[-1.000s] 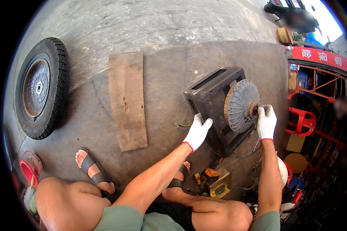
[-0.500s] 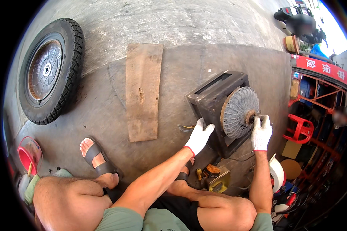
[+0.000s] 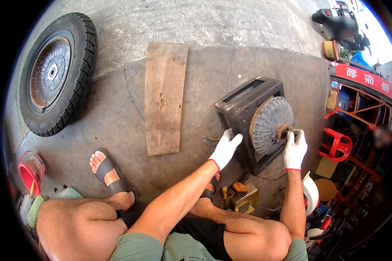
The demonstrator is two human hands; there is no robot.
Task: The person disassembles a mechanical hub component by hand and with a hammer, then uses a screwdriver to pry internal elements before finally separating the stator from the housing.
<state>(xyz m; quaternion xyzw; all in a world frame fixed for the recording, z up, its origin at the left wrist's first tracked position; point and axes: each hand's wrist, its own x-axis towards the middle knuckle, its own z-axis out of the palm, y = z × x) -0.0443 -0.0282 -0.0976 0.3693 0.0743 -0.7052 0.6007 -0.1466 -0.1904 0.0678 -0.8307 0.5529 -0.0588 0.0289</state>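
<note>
A dark steel box-like frame [image 3: 232, 112] stands tilted in view on the concrete, with a grey finned wheel-motor hub [image 3: 268, 121] mounted on its right side. My left hand [image 3: 225, 147], in a white glove, grips the frame's near left edge, thumb toward me. My gloved right hand [image 3: 295, 148] has its fingers pinched on the shaft [image 3: 284, 132] at the hub's centre; the fingertips partly hide it. Thin wires [image 3: 211, 139] trail beside the frame's left, and a dark cable runs below it.
A spoked-pattern wheel with tyre [image 3: 80, 76] lies upper left, a wooden board [image 3: 163, 87] beside it. Near my feet are a red bucket [image 3: 28, 176], yellow tools [image 3: 237, 189] and a tray [image 3: 248, 204]. A red chair [image 3: 335, 148], cluttered racking and scooters line the right.
The camera view has shifted, so the wheel and board appear higher and further right. Both hands remain on the same parts of the frame and hub.
</note>
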